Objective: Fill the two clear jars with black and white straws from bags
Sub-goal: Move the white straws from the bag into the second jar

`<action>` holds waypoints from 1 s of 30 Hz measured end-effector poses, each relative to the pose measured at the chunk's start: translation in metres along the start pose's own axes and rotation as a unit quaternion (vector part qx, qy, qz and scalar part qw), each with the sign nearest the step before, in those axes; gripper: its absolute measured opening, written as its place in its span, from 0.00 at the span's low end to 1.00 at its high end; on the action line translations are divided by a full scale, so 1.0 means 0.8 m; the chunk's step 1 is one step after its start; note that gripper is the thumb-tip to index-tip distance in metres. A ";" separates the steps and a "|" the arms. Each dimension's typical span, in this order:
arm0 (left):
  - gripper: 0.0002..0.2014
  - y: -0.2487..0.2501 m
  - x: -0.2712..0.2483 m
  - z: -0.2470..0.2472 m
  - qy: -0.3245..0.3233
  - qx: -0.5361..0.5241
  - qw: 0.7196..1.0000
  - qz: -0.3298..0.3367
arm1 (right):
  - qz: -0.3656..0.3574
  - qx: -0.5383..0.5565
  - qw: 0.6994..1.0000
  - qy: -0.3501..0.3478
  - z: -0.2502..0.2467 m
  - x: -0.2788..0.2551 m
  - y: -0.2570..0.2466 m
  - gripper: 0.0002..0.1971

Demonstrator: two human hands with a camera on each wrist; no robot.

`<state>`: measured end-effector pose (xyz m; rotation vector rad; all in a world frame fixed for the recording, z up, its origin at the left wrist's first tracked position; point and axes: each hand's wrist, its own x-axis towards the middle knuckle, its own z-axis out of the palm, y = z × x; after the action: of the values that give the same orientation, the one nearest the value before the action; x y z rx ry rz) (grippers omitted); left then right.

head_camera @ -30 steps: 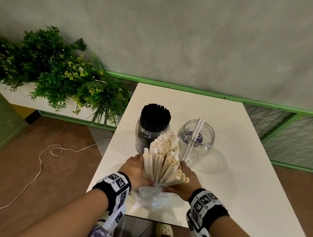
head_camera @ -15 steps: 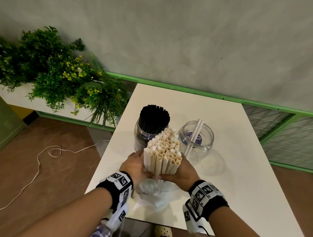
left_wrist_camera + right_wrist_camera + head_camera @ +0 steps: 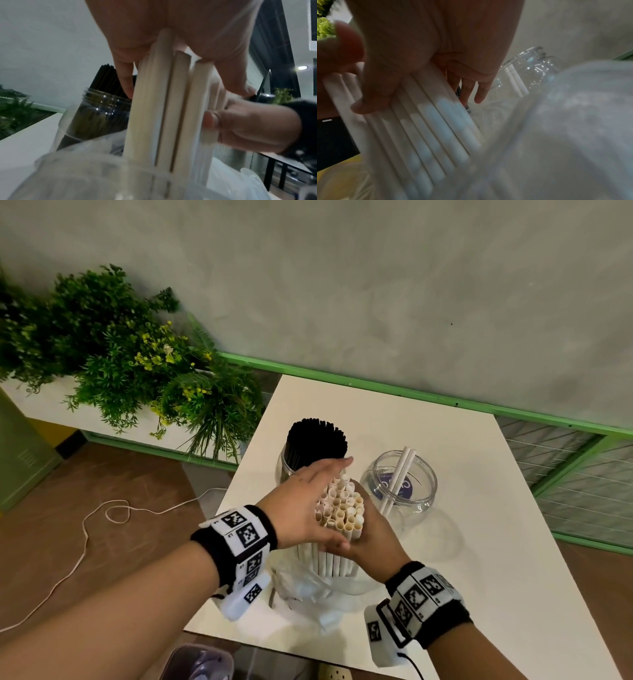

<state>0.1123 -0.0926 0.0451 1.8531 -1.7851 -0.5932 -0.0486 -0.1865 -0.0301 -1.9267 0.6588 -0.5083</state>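
A bundle of white straws (image 3: 340, 511) stands upright in a crumpled clear plastic bag (image 3: 315, 590) near the front of the white table (image 3: 445, 577). My left hand (image 3: 301, 508) lies flat across the straw tops, fingers straight. From the right, my right hand (image 3: 373, 546) wraps round the bundle. Behind them a clear jar (image 3: 286, 463) is packed with black straws (image 3: 317, 443). To its right a second clear jar (image 3: 421, 491) holds two white straws (image 3: 399, 474). The left wrist view shows the white straws (image 3: 171, 108) under my palm, and the right wrist view shows them (image 3: 428, 128) against my fingers.
A planter of green plants (image 3: 137, 364) stands left of the table. A white cable (image 3: 113, 508) lies on the brown floor. A green rail (image 3: 376, 385) and grey wall run behind the table. The table's front edge is just below the bag.
The fanned straws have been gathered into a tight upright bundle. My left hand left the bundle's side and now lies flat on the tops. My right hand stays round the bundle.
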 end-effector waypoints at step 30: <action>0.21 0.011 0.024 0.026 0.012 0.216 0.970 0.111 | 0.055 -0.488 0.858 -0.149 -0.034 -0.057 0.034 0.24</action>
<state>0.0934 -0.1133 0.0345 1.8715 -2.1978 -0.0988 -0.1061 -0.1853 -0.0468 -2.8015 0.9090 0.2922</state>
